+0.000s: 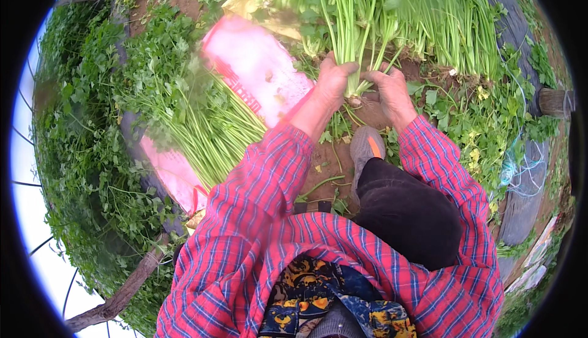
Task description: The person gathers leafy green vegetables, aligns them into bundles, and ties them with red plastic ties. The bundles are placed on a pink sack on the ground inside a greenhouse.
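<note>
Over brown soil (334, 155), celery (348, 44), slender green stalks (345, 29), pale base (354, 100)

The top edge crops the heaped celery (456, 29), while stalks (205, 123) partly hide pink sacking (260, 62).

Pink-red plaid shirt (343, 234), long sleeves (245, 209) | navy-yellow patterned underlayer (285, 313) | black trousers (407, 212) | grey shoe (362, 145), orange patch (375, 147) | bare hands (334, 84)

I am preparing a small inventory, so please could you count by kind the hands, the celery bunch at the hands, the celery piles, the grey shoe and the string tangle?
Hands: 2 (left hand, right hand)
Celery bunch at the hands: 1
Celery piles: 2 (left pile, far pile)
Grey shoe: 1
String tangle: 1
Total: 7
</note>
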A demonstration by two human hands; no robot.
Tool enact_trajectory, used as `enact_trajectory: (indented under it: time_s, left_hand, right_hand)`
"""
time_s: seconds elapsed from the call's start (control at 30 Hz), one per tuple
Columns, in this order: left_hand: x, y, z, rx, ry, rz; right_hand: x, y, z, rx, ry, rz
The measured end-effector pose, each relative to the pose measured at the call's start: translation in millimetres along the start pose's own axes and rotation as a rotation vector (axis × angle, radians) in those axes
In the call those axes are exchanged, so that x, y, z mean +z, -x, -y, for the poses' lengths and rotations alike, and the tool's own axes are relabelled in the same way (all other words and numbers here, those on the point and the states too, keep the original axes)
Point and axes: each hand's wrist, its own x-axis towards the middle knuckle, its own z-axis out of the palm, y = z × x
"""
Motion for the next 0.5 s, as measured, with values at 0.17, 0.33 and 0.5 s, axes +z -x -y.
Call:
enact_trajectory:
  time_s: [0.17,0.33,0.5]
  left_hand:
    - [-3.3,-5.1,-1.3,0.003,0.012,0.027]
    - [1.5,-12.2,-3.8,-0.068,0.058,0.0]
    - [20.5,-12.1,-19.5,-0.212,-0.141,0.067]
  right_hand:
    - [1.7,11.9,0.8,-0.096,-0.018,-0.052]
    - [9.7,29.5,5.9,-0.226,-0.123,-0.076]
    - [-8.5,52.5,22.7,-0.433,-0.265,-0.056]
